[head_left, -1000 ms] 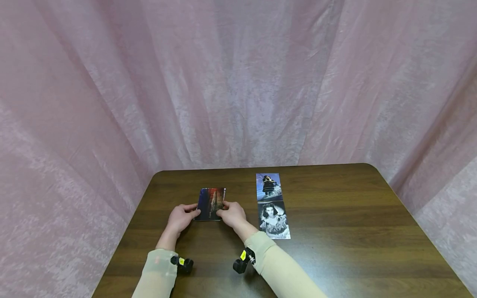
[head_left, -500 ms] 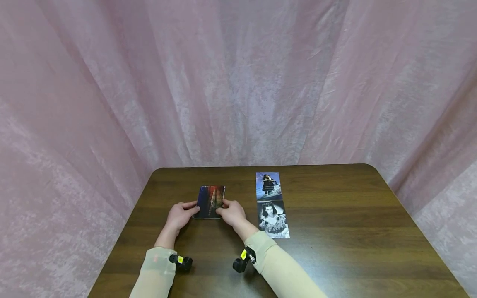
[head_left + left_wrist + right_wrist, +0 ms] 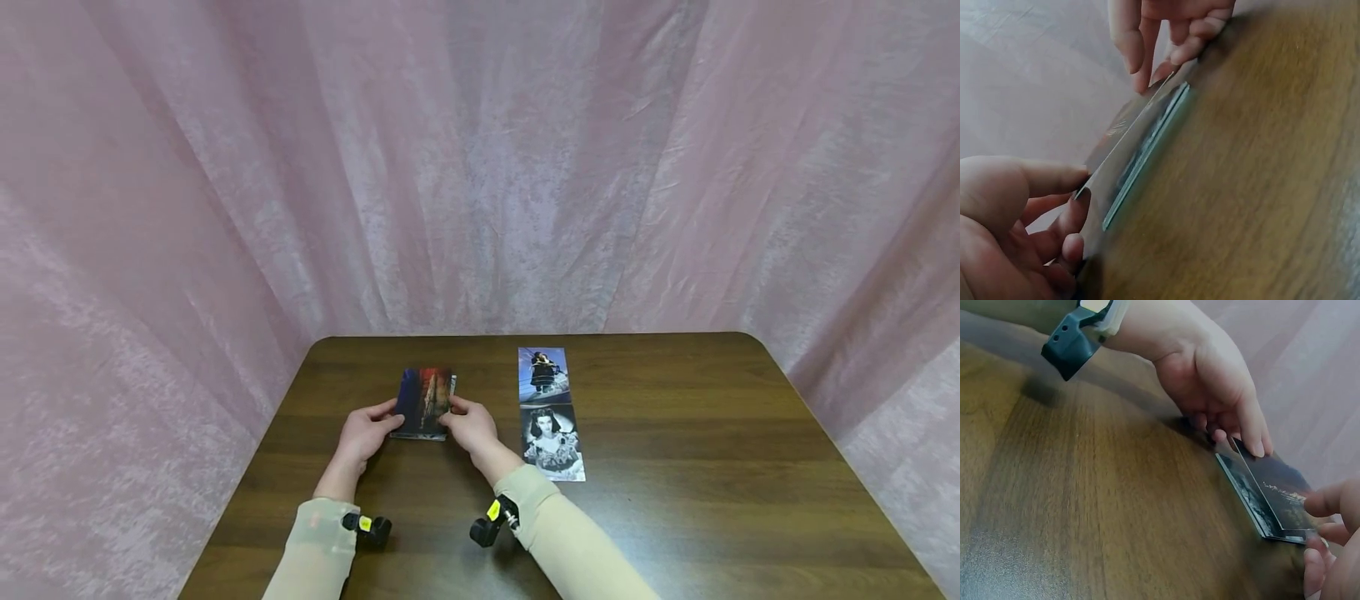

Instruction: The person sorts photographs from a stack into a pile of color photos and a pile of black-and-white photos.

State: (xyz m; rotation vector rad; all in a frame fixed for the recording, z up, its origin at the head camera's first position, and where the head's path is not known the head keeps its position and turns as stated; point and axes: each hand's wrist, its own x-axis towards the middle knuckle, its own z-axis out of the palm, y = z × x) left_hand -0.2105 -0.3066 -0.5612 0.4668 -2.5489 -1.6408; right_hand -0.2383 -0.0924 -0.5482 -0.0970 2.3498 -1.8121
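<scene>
Postcards point(image 3: 424, 403) in a small stack lie on the dark wooden bench point(image 3: 675, 467), just left of centre in the head view. The top card point(image 3: 1129, 134) is lifted and pinched at its left edge by the left hand point(image 3: 362, 436) and at its right by the right hand point(image 3: 471, 427). Two photos point(image 3: 547, 412) are laid just to the right.

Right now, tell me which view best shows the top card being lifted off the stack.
The left wrist view: the top card tilts up off the stack, pinched by the left hand and right hand. The right wrist view shows the gap less clearly; the head view shows only the card's face.
</scene>
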